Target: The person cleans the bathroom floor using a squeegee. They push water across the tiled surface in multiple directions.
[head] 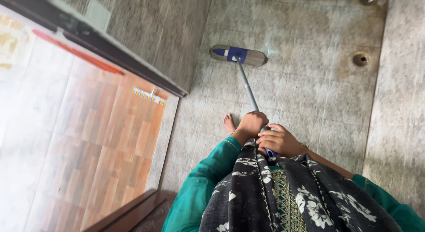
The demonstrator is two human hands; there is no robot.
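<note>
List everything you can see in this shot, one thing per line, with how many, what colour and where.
Flat mop: one, grey pad with blue mount, on the floor ahead, metal handle running back to the hands.
Floor: grey stained tiles, centre and right.
Floor drain: one, round, rusty, upper right.
Door frame: one, dark, running diagonally at left.
Wood-look floor: orange-brown, left of the frame.
Bare foot: one, beside the handle.
Left hand: gripping the handle, green sleeve.
Right hand: gripping the handle's blue end.

Home washroom: tiled floor, drain
</note>
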